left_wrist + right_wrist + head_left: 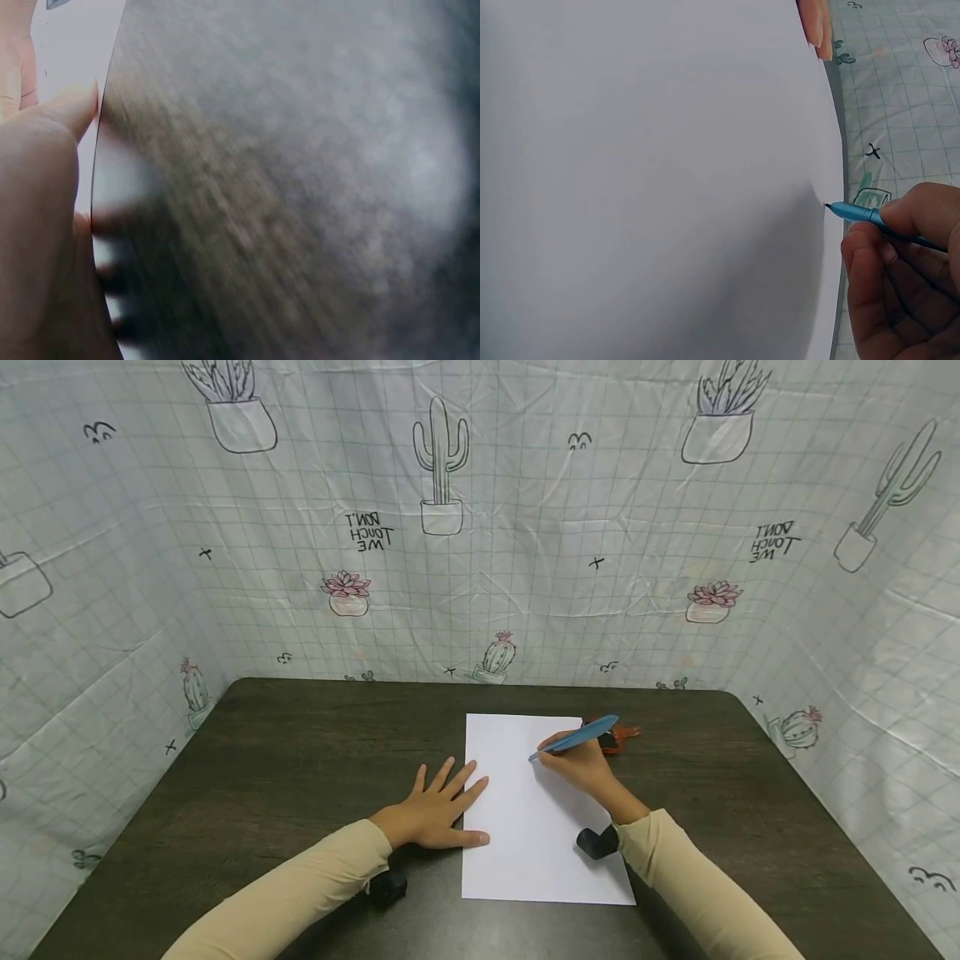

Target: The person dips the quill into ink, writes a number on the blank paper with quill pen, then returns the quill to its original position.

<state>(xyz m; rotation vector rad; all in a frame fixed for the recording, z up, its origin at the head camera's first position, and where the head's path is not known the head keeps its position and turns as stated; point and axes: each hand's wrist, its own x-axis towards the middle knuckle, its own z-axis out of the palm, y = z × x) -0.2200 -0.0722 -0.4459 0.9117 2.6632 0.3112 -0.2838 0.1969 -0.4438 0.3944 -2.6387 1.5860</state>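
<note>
A white sheet of paper (536, 860) lies lengthwise on the dark wooden table. In my right hand (583, 767) a blue pen (577, 738) with a feather-like upper end is pinched between thumb and fingers. Its dark tip meets the paper in the upper part of the sheet, as the right wrist view also shows at the pen (856, 213). My left hand (433, 814) lies spread at the sheet's left edge, fingertips and thumb over the paper. No clear marks show on the sheet.
Just behind my right hand lies an orange and black object (622, 739), partly hidden. Black wrist devices (597, 842) sit at both sleeves. A patterned white cloth (525, 585) with cactus drawings hangs behind the table (315, 752) and along its sides.
</note>
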